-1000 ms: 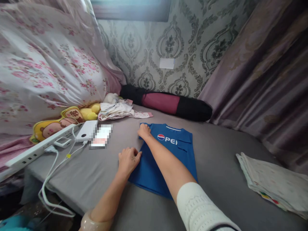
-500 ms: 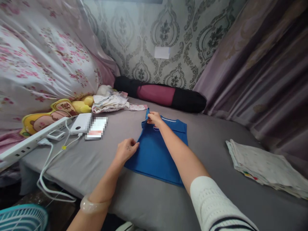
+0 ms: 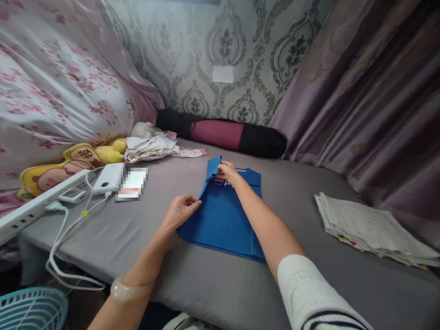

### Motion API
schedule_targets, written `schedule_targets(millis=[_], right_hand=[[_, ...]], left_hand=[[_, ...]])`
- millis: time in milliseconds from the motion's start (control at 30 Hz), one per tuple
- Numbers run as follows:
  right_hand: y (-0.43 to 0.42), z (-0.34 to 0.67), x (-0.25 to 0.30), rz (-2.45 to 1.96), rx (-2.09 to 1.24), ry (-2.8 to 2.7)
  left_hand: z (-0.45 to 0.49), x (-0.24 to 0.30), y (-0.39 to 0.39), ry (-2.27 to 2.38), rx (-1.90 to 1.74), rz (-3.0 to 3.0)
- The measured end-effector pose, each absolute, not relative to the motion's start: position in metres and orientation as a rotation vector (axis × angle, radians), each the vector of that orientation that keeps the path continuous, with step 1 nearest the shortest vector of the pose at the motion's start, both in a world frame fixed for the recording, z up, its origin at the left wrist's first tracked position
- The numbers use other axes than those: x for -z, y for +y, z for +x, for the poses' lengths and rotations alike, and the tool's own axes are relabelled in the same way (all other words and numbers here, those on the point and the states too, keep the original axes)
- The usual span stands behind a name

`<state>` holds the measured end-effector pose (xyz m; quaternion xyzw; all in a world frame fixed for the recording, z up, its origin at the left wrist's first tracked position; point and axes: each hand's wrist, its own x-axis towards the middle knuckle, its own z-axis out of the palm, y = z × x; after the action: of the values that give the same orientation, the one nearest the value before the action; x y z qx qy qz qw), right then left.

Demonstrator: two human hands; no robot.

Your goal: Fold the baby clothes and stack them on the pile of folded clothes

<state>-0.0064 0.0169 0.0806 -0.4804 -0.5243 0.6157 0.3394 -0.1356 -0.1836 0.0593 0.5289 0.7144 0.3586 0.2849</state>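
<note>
Pinching the blue shirt (image 3: 220, 224) at its raised upper left part, the right hand (image 3: 228, 173) has its grip clamped on the fabric, partly covering the white lettering on the chest. The left hand (image 3: 182, 211) is lower down at the shirt's left side, thumb and fingers together on the lifted edge. The shirt lies on the grey-sheeted bed (image 3: 220, 288) between the two forearms, its lower hem toward the person. Well to the right is a stack of folded pale cloth (image 3: 371, 229). Beyond the shirt, a black and maroon roll (image 3: 216, 134) lies along the wall, with crumpled clothes (image 3: 151, 147) just left of it. Nearer on the left are a white device (image 3: 109, 178) and a power strip (image 3: 34, 206).
</note>
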Motion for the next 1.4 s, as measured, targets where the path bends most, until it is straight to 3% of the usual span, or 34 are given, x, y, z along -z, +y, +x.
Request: schedule_targets(millis=[433,633,833,1033,1400], right_hand=[[0.005,0.026,-0.061,-1.415,-1.524,-1.371],[0.007,0.036,-0.052,-1.513,-1.408,-1.486],[0.007,0.051,-0.057,-1.666,-1.104,-1.669],[0.01,0.037,-0.068,-1.679,-0.375,-2.222],[0.059,-0.029,-0.065,-1.76,-0.346,-2.343]], left_hand=[[-0.13,-0.06,-0.179,1.775,-1.041,1.265],[-0.129,-0.067,-0.183,1.559,-0.87,1.143],[-0.125,-0.059,-0.181,1.752,-0.975,1.685],[-0.119,-0.038,-0.177,1.774,-0.85,2.283],[-0.11,-0.023,-0.177,1.872,-0.581,2.428]])
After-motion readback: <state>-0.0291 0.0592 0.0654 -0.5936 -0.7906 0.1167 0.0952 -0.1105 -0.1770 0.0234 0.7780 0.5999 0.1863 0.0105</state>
